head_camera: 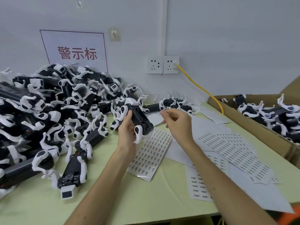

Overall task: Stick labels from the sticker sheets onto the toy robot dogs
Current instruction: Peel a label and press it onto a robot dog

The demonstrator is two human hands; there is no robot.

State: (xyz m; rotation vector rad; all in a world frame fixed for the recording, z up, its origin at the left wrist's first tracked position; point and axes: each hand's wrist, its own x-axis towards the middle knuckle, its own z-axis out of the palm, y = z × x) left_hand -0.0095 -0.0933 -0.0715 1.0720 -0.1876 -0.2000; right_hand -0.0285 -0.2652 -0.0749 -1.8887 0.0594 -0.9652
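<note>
My left hand (pixel 127 132) grips a black-and-white toy robot dog (pixel 138 117), belly side up, above the table's middle. My right hand (pixel 177 122) hovers just right of the dog with fingers curled and thumb meeting forefinger; whether a label sits between them is too small to tell. A sticker sheet (pixel 151 153) full of small labels lies under the dog. More sticker sheets (pixel 233 153) fan out to the right.
A big pile of robot dogs (pixel 48 114) covers the table's left. A few dogs (pixel 175 103) lie by the wall. A cardboard box (pixel 266 138) with dogs stands at the right. A yellow cable (pixel 201 88) runs from the wall sockets (pixel 163 64). Blank backing sheets (pixel 253 192) lie front right.
</note>
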